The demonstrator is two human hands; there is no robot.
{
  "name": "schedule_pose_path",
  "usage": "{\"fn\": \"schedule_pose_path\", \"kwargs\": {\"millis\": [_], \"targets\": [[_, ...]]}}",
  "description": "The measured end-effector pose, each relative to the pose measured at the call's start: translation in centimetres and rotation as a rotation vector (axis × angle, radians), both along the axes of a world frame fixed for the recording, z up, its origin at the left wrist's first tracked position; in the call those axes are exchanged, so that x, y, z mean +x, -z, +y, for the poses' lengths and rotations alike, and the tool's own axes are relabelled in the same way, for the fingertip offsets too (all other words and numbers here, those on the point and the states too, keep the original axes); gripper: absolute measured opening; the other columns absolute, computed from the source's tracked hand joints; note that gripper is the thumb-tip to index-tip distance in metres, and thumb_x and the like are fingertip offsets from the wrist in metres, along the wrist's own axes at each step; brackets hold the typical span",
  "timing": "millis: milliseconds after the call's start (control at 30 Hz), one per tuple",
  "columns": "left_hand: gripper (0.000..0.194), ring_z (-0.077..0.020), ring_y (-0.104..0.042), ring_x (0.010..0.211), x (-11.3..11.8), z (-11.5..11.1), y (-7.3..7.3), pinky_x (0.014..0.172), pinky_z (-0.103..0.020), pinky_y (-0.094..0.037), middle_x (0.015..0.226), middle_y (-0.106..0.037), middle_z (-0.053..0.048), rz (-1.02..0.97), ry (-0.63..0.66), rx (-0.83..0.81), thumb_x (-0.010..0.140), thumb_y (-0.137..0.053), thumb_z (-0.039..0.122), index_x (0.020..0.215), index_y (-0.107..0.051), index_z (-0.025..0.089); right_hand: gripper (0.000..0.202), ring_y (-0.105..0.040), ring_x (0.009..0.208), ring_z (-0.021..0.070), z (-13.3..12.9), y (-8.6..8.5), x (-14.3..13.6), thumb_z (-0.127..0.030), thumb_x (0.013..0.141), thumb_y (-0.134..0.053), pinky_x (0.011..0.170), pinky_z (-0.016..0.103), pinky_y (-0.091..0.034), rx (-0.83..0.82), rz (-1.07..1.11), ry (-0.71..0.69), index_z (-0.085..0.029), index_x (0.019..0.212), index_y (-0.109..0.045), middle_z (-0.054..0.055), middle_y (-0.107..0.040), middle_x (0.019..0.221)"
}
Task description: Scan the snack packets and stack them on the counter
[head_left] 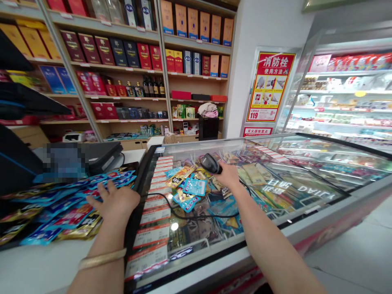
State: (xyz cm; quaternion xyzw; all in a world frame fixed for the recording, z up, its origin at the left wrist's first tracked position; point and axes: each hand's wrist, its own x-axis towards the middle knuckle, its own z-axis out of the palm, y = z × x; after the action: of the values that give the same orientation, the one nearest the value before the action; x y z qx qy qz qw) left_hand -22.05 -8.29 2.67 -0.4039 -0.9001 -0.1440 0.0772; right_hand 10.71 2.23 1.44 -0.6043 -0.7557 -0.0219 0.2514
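The right hand (227, 173)'s fingers are closed around a black scanner (211, 163) above the freezer's glass top (214, 228), near loose snack packets (187, 185). The left hand (114, 202), fingers spread wide, is at a packet pile (73, 204) on the white counter (45, 265), just beside the freezer's dark edge; stocked shelves (119, 67) stand behind.

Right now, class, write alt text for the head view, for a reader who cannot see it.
A right hand holds a scanner above small packets on a glass-topped freezer. The left hand is spread at a heap of packets on a counter. Behind, boxes and bottles stand on shelves.
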Motion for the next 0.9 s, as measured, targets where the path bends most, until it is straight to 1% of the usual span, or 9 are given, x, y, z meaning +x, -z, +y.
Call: {"fn": "schedule_pose_path", "kwargs": {"millis": [167,267,367,433,500,567,667,733,900], "targets": [[0.056,-0.0485,-0.024,0.147,0.8,-0.1,-0.5,0.114,-0.076,-0.012,0.150,-0.042,-0.032,0.012,0.028,0.117,0.077,-0.049,0.016,0.128,-0.062,-0.003,0.034,-0.070,0.100,0.0275,0.0,0.0,-0.1,-0.040,0.081,-0.068,0.084,0.031,-0.047,-0.019,0.006,0.008,-0.024,0.111,-0.072,0.007,-0.077,0.102],[0.054,-0.0479,-0.029,0.145,1.7,-0.5,-0.5,0.115,-0.075,-0.011,0.145,-0.046,-0.036,0.062,0.064,0.227,0.079,-0.047,0.016,0.126,-0.062,-0.006,0.033,-0.070,0.099,0.0271,0.1,-0.1,-0.1,-0.040,0.081,-0.067,0.084,0.030,-0.046,-0.017,0.007,-0.001,-0.025,0.110,-0.072,0.008,-0.078,0.101],[0.049,-0.0472,-0.035,0.142,2.5,-0.8,-0.7,0.113,-0.075,-0.015,0.138,-0.054,-0.033,0.142,0.159,0.382,0.080,-0.049,0.019,0.121,-0.066,0.000,0.031,-0.070,0.099,0.0271,0.1,-0.1,-0.2,-0.040,0.081,-0.067,0.083,0.030,-0.046,-0.013,0.017,-0.008,-0.026,0.109,-0.072,0.007,-0.078,0.099],[0.047,-0.0459,-0.041,0.138,2.8,-0.9,-1.0,0.111,-0.074,-0.023,0.133,-0.060,-0.028,0.155,0.246,0.520,0.081,-0.051,0.023,0.122,-0.067,0.006,0.032,-0.070,0.099,0.0270,0.1,-0.1,-0.2,-0.040,0.081,-0.067,0.083,0.030,-0.046,-0.009,0.029,-0.010,-0.026,0.109,-0.072,0.007,-0.078,0.099],[0.045,-0.0424,-0.052,0.129,3.0,-0.6,-1.2,0.108,-0.067,-0.037,0.126,-0.066,-0.021,0.083,0.314,0.675,0.083,-0.051,0.029,0.121,-0.069,0.013,0.033,-0.071,0.098,0.0267,0.1,-0.1,-0.2,-0.040,0.081,-0.068,0.083,0.030,-0.046,0.002,0.045,-0.023,-0.026,0.111,-0.072,0.007,-0.078,0.099],[0.043,-0.0356,-0.063,0.114,3.2,-0.1,-1.1,0.100,-0.055,-0.049,0.121,-0.069,-0.015,-0.068,0.348,0.811,0.082,-0.056,0.038,0.117,-0.071,0.017,0.034,-0.071,0.097,0.0262,0.0,-0.1,-0.3,-0.039,0.081,-0.068,0.083,0.030,-0.046,0.021,0.067,-0.046,-0.025,0.112,-0.072,0.007,-0.078,0.099],[0.047,-0.0231,-0.070,0.087,3.5,0.7,-0.3,0.084,-0.038,-0.058,0.122,-0.069,-0.009,-0.318,0.366,0.942,0.077,-0.064,0.047,0.115,-0.072,0.021,0.034,-0.071,0.094,0.0261,-0.1,-0.2,-0.4,-0.038,0.079,-0.069,0.082,0.030,-0.046,0.062,0.105,-0.098,-0.024,0.109,-0.072,0.006,-0.078,0.097],[0.051,-0.0181,-0.069,0.075,3.8,1.0,0.4,0.075,-0.034,-0.059,0.118,-0.070,-0.008,-0.431,0.368,0.947,0.073,-0.067,0.049,0.117,-0.071,0.022,0.030,-0.071,0.092,0.0262,-0.1,-0.2,-0.4,-0.037,0.077,-0.070,0.081,0.030,-0.045,0.092,0.119,-0.145,-0.023,0.103,-0.073,0.007,-0.078,0.094],[0.055,-0.0174,-0.065,0.066,4.2,1.1,1.0,0.066,-0.030,-0.056,0.082,-0.071,-0.003,-0.550,0.363,0.869,0.069,-0.070,0.045,0.118,-0.070,0.020,0.023,-0.071,0.088,0.0243,-0.2,-0.1,-0.8,-0.030,0.073,-0.071,0.075,0.027,-0.045,0.113,0.165,-0.371,-0.021,0.093,-0.072,0.007,-0.077,0.090]]}}
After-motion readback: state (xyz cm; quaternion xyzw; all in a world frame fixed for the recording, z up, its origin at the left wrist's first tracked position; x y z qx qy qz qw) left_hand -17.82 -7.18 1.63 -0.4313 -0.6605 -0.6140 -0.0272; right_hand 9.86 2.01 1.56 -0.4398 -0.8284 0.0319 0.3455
